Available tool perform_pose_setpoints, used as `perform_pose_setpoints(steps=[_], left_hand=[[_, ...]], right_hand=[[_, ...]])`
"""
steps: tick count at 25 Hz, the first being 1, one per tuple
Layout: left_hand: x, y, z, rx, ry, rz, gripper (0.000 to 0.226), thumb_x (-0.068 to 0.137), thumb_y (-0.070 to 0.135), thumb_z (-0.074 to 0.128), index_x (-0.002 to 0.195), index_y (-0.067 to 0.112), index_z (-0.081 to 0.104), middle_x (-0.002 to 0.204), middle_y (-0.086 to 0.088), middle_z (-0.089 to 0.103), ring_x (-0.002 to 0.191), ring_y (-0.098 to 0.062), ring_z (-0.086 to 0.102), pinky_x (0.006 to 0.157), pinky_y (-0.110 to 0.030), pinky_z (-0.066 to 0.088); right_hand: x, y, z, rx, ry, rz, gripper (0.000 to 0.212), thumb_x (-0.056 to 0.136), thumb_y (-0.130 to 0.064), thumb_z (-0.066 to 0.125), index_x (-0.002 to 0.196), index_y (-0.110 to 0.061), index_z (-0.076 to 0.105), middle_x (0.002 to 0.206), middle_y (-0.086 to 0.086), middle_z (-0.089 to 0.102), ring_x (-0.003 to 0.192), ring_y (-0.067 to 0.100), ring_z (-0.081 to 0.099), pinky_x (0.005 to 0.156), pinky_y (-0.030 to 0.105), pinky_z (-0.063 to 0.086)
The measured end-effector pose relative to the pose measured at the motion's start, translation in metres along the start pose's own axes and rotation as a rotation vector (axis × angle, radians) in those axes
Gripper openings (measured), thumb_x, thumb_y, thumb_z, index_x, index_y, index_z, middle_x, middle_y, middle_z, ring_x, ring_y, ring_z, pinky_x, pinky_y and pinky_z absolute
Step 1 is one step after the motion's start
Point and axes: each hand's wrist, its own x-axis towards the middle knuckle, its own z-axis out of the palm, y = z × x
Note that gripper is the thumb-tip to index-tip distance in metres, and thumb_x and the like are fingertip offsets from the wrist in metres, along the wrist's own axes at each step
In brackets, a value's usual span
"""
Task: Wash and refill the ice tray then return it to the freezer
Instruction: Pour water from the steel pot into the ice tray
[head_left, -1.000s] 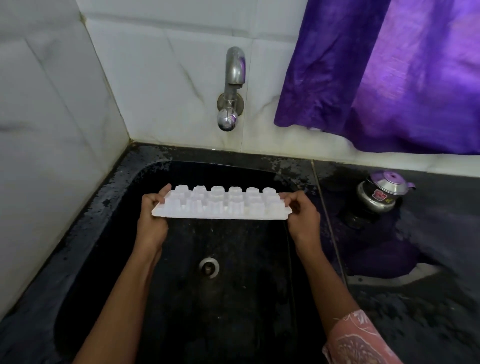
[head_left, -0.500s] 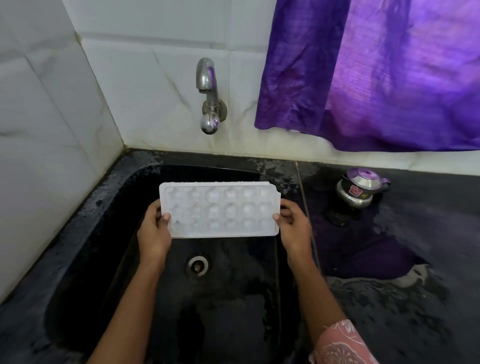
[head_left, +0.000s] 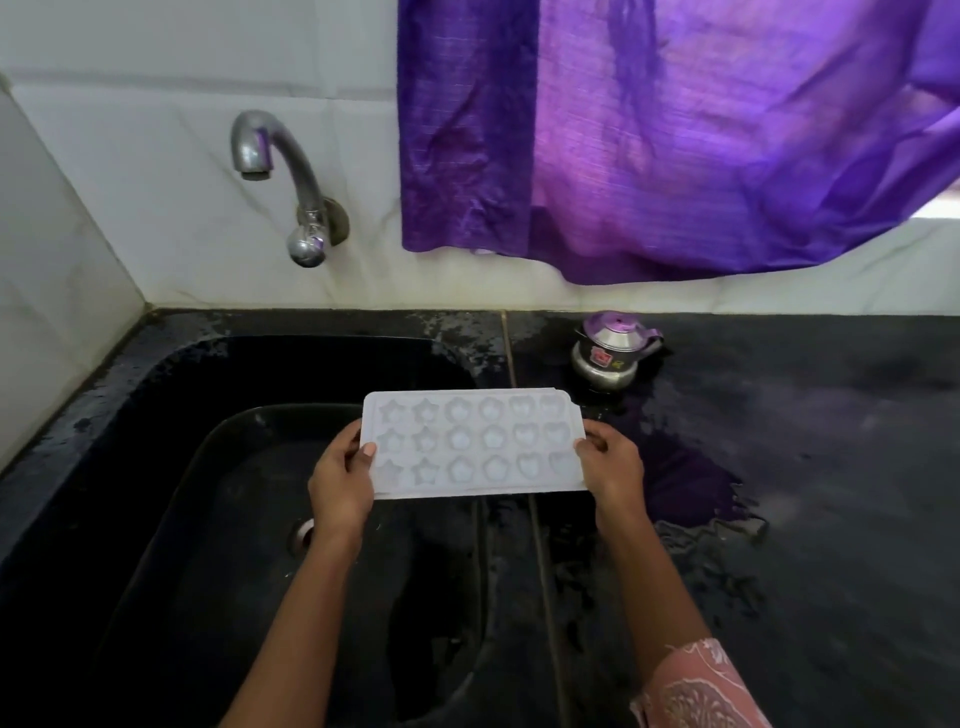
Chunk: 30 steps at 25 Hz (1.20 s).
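The white ice tray (head_left: 475, 441) is held level, cavities up, over the right part of the black sink (head_left: 156, 467). Its star, flower and heart moulds look empty. My left hand (head_left: 340, 480) grips the tray's left end, thumb on top. At the right end, my right hand (head_left: 610, 462) grips it with the thumb on the rim. The metal tap (head_left: 280, 156) sticks out of the tiled wall, up and to the left of the tray, with no water running.
A small steel kettle (head_left: 613, 356) stands on the wet black counter (head_left: 805, 441) just behind and right of the tray. A purple curtain (head_left: 675, 130) hangs over the wall behind. The sink drain (head_left: 303, 535) shows below my left wrist. White tiled walls close off the left side.
The tray was upside down a second ago; it has been turned cavities up and carried to the right, away from under the tap.
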Motion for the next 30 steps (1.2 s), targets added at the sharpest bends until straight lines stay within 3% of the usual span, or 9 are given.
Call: perform_pose_setpoints(steps=[6,11,15,17,20,23,27,30], left_hand=[[-0.033,-0.001,0.061,0.023,-0.085,-0.033,0.036,0.095,0.009,0.049,0.13,0.014,0.053,0.126,-0.01,0.058,0.101,-0.015,0.051,0.082,-0.028,0.04],[-0.043,0.0,0.1,0.04,-0.128,-0.057,0.038,0.094,0.009,0.05,0.132,0.012,0.053,0.125,-0.011,0.058,0.1,-0.016,0.052,0.084,-0.028,0.042],[-0.048,0.0,0.118,0.069,-0.163,-0.065,0.038,0.094,0.008,0.052,0.131,0.011,0.053,0.123,-0.012,0.061,0.1,-0.017,0.055,0.086,-0.026,0.043],[-0.05,0.001,0.123,0.079,-0.162,-0.068,0.038,0.093,0.008,0.052,0.132,0.01,0.053,0.122,-0.012,0.061,0.098,-0.015,0.054,0.085,-0.025,0.042],[-0.049,-0.001,0.126,0.082,-0.146,-0.085,0.038,0.093,0.009,0.053,0.131,0.009,0.053,0.123,-0.014,0.061,0.102,-0.02,0.056,0.089,-0.028,0.043],[-0.05,-0.001,0.127,0.11,-0.15,-0.086,0.038,0.093,0.011,0.052,0.132,0.01,0.052,0.119,-0.012,0.061,0.1,-0.02,0.055,0.087,-0.028,0.043],[-0.041,-0.006,0.125,0.303,-0.11,-0.013,0.034,0.092,0.019,0.055,0.125,0.01,0.057,0.116,-0.01,0.061,0.104,-0.024,0.056,0.091,-0.035,0.044],[-0.031,0.001,0.13,0.493,-0.021,0.113,0.033,0.09,0.023,0.055,0.121,0.012,0.06,0.123,-0.016,0.056,0.117,-0.033,0.048,0.1,-0.039,0.034]], right_hand=[[0.025,0.019,-0.062,-0.062,0.091,0.067,0.032,0.085,-0.001,0.047,0.108,-0.008,0.068,0.093,0.01,0.066,0.084,0.021,0.057,0.079,0.033,0.048],[0.042,0.023,-0.098,-0.152,0.113,0.049,0.028,0.085,0.001,0.047,0.101,-0.002,0.069,0.1,0.021,0.068,0.082,0.028,0.055,0.074,0.032,0.043],[0.055,0.032,-0.114,-0.2,0.104,0.063,0.026,0.086,0.0,0.048,0.102,0.0,0.068,0.097,0.018,0.067,0.087,0.031,0.056,0.073,0.03,0.039],[0.06,0.038,-0.117,-0.211,0.096,0.069,0.027,0.085,-0.001,0.049,0.104,-0.002,0.069,0.09,0.013,0.065,0.082,0.024,0.052,0.071,0.026,0.036],[0.065,0.04,-0.118,-0.221,0.087,0.083,0.027,0.085,-0.002,0.05,0.105,-0.004,0.069,0.097,0.014,0.067,0.082,0.019,0.05,0.072,0.024,0.035],[0.07,0.039,-0.121,-0.252,0.059,0.073,0.025,0.086,-0.003,0.05,0.102,0.0,0.069,0.098,0.016,0.067,0.085,0.025,0.053,0.074,0.027,0.039],[0.081,0.043,-0.119,-0.379,0.063,0.044,0.023,0.084,-0.01,0.052,0.095,-0.002,0.07,0.094,0.02,0.065,0.087,0.033,0.056,0.079,0.035,0.045],[0.088,0.036,-0.114,-0.36,0.117,-0.011,0.031,0.085,-0.015,0.053,0.114,-0.011,0.064,0.113,0.019,0.061,0.105,0.037,0.055,0.094,0.038,0.044]])
